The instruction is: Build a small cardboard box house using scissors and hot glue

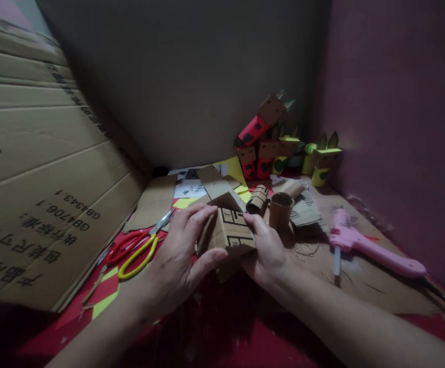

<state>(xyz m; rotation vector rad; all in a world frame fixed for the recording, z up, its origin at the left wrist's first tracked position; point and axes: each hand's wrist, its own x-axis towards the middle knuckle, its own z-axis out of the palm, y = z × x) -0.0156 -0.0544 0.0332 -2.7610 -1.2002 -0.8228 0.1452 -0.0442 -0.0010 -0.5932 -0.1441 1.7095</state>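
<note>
Between my two hands is a folded cardboard piece point(234, 230) with black printed marks, shaped like a small box. My left hand point(184, 250) holds its left side, with the fingers on the upper edge and the thumb near the lower edge. At its right side my right hand point(266, 250) grips the edge, the thumb on top and the other fingers partly hidden. Scissors with one red and one yellow handle point(140, 260) lie just left of my left hand. Beyond my right hand stand a plain cardboard tube point(281, 210) and a printed cardboard roll point(258, 199).
A pink glue gun point(372, 250) rests on a cardboard sheet point(383, 296) at the right. Several red and yellow figures with cardboard heads point(266, 158) stand at the back. A large printed carton point(46, 168) rises at the left. Paper and cardboard scraps point(155, 197) lie behind the scissors.
</note>
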